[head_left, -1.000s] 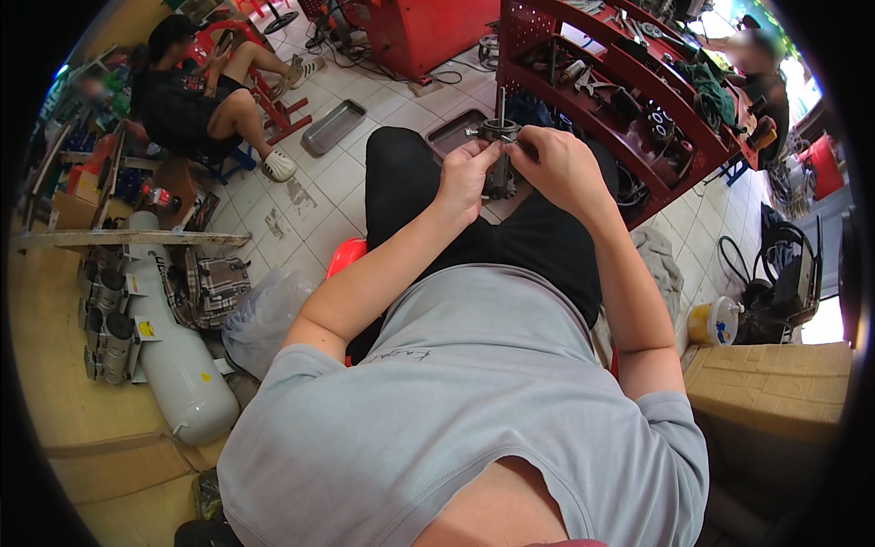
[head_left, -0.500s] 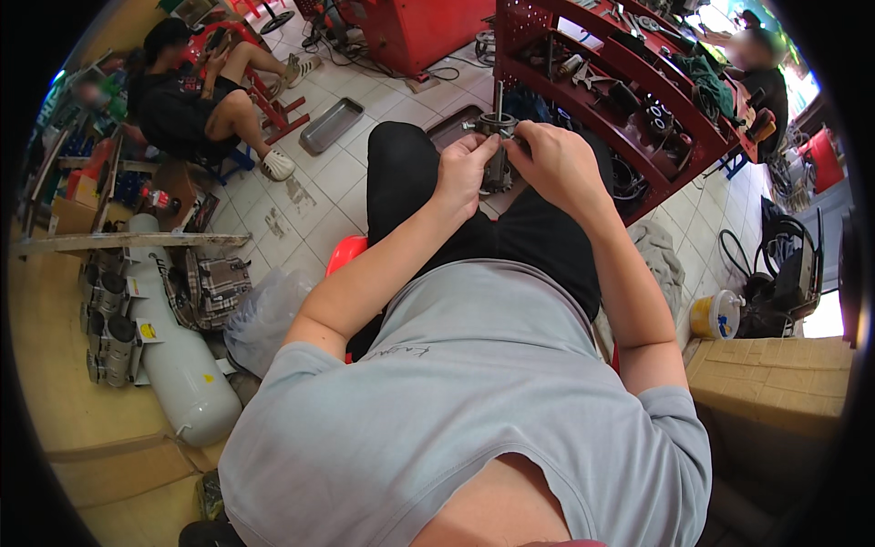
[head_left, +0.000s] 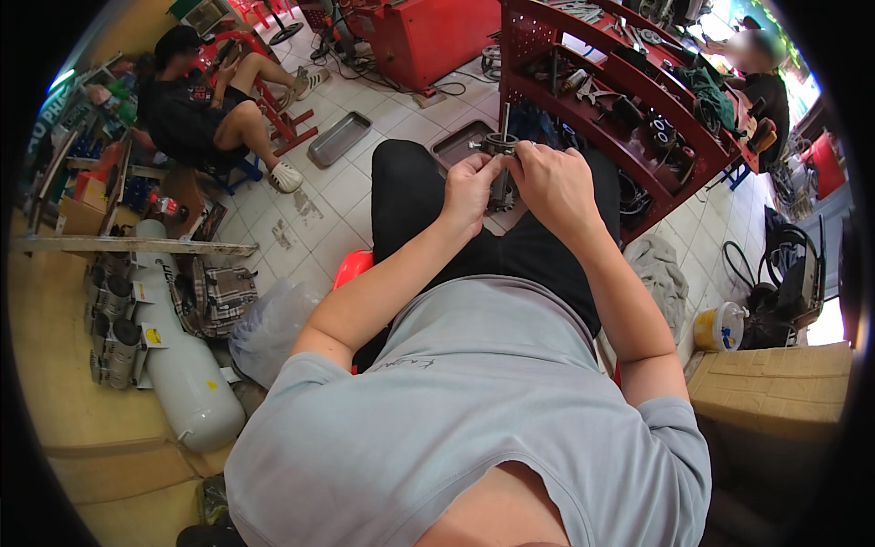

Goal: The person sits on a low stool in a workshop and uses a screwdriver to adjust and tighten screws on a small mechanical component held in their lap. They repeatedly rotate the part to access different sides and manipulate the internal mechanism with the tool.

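Note:
Between my knees stands a grey metal mechanical part (head_left: 499,141) with a ring-shaped top, an upright rod and a small bolt-like piece sticking out to the left. My left hand (head_left: 469,191) is closed at the near side of the ring, thumb and fingers pinched together. My right hand (head_left: 554,182) bends over the right side, its fingertips meeting the left thumb. Whether a small piece sits between the fingertips is hidden. Below the hands, the lower body of the part shows between my thighs.
A red tool cart (head_left: 629,118) full of tools stands ahead right. Metal trays (head_left: 340,139) lie on the tiled floor. One person (head_left: 196,109) sits at far left, another (head_left: 766,91) at far right. A grey cylinder tank (head_left: 187,374) and a cardboard box (head_left: 770,383) flank me.
The whole view has shifted slightly, so the scene sits a little lower. Both hands stay at the metal part; my right hand's fingers have curled more over it.

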A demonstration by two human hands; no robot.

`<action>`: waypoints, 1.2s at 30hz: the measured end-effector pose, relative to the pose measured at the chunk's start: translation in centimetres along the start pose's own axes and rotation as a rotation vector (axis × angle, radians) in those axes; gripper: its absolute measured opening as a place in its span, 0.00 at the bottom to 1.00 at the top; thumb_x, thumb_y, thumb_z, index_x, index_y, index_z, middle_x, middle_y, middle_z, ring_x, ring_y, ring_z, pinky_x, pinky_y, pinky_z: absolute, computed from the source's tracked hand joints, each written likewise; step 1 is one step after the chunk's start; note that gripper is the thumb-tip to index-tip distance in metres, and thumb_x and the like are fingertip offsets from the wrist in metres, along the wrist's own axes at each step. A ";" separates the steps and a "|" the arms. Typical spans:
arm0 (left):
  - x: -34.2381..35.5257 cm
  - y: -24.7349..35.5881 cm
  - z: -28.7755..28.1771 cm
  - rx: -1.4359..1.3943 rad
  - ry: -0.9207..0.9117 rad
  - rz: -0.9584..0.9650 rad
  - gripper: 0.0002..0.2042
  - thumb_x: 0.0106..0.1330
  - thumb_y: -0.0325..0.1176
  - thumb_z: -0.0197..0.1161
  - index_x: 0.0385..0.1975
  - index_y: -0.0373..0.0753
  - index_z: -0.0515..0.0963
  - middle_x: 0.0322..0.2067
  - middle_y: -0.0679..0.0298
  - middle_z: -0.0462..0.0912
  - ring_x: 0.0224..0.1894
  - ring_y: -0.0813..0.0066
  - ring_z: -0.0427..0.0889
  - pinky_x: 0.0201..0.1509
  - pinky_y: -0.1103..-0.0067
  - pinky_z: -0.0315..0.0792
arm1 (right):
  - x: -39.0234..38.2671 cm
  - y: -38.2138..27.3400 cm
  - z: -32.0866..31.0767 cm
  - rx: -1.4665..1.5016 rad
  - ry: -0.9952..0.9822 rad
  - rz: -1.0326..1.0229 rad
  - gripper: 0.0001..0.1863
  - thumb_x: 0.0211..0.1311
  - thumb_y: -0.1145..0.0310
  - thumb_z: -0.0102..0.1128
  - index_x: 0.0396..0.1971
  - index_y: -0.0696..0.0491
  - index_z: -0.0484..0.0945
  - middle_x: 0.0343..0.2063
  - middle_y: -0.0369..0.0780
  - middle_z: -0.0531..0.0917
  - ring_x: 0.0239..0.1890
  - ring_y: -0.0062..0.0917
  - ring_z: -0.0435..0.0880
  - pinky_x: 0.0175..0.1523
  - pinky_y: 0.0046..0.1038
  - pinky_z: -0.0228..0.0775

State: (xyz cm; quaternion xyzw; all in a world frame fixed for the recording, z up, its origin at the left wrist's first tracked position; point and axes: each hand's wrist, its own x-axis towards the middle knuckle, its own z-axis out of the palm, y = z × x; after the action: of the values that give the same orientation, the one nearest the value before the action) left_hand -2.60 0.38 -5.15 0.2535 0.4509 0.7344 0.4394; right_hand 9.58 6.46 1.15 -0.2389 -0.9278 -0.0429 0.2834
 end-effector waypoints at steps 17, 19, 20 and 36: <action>1.2 -2.1 -1.0 0.044 -0.002 -0.012 0.05 0.67 0.26 0.55 0.37 0.35 0.78 0.35 0.68 0.81 0.38 0.82 0.77 0.48 0.86 0.68 | -0.1 -0.6 0.3 -0.106 -0.013 0.048 0.22 0.62 0.54 0.53 0.13 0.51 0.78 0.15 0.41 0.80 0.16 0.32 0.79 0.31 0.34 0.62; 1.3 -2.3 -1.3 0.038 -0.023 -0.009 0.05 0.66 0.26 0.55 0.37 0.35 0.77 0.35 0.67 0.80 0.38 0.82 0.76 0.48 0.85 0.68 | -0.2 -0.7 0.1 -0.105 -0.042 0.067 0.22 0.62 0.53 0.54 0.13 0.52 0.78 0.14 0.41 0.80 0.15 0.32 0.78 0.30 0.34 0.62; 1.3 -2.3 -1.5 0.020 -0.026 -0.007 0.05 0.66 0.27 0.56 0.36 0.35 0.77 0.35 0.68 0.80 0.38 0.82 0.77 0.48 0.85 0.67 | -0.1 -0.8 0.0 -0.103 -0.033 0.071 0.22 0.61 0.52 0.54 0.13 0.52 0.78 0.14 0.41 0.80 0.14 0.33 0.78 0.29 0.34 0.62; 0.1 -1.0 0.2 -0.032 0.024 -0.036 0.05 0.66 0.30 0.58 0.30 0.39 0.79 0.28 0.71 0.80 0.31 0.85 0.71 0.40 0.85 0.63 | -0.2 -0.8 -0.1 -0.060 -0.087 0.091 0.12 0.58 0.61 0.60 0.27 0.53 0.70 0.21 0.41 0.81 0.23 0.34 0.79 0.32 0.33 0.64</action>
State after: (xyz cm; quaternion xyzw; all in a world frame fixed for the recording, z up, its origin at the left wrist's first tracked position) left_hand -2.14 0.75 -5.93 0.2293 0.4488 0.7366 0.4509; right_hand 9.41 5.63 1.12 -0.2910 -0.9256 -0.0471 0.2373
